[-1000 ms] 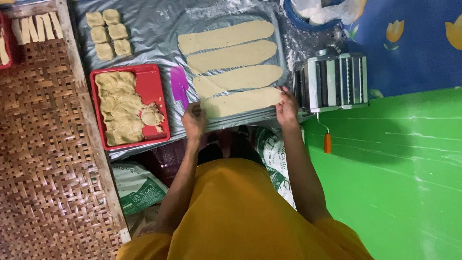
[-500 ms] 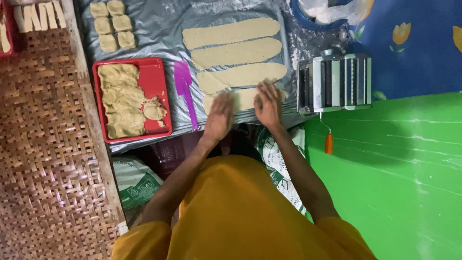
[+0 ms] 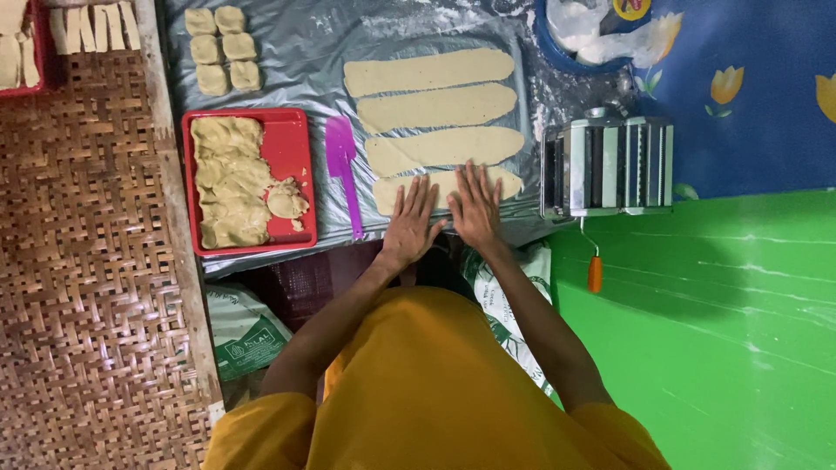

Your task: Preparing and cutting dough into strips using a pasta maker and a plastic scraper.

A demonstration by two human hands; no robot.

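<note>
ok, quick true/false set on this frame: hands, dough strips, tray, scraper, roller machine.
1. Both hands lie flat on the nearest dough strip. True: left hand and right hand press it side by side.
2. Six strips lie on the plastic sheet. False: four.
3. The red tray holds dough. True.
4. The purple scraper sits inside the tray. False: it lies on the sheet beside the tray.
5. The metal roller machine is left of the strips. False: right.

Nearest dough strip [image 3: 514,181] mostly covered by both hands; top-left red tray [image 3: 22,52] and white bag [image 3: 601,30] cut off.
</note>
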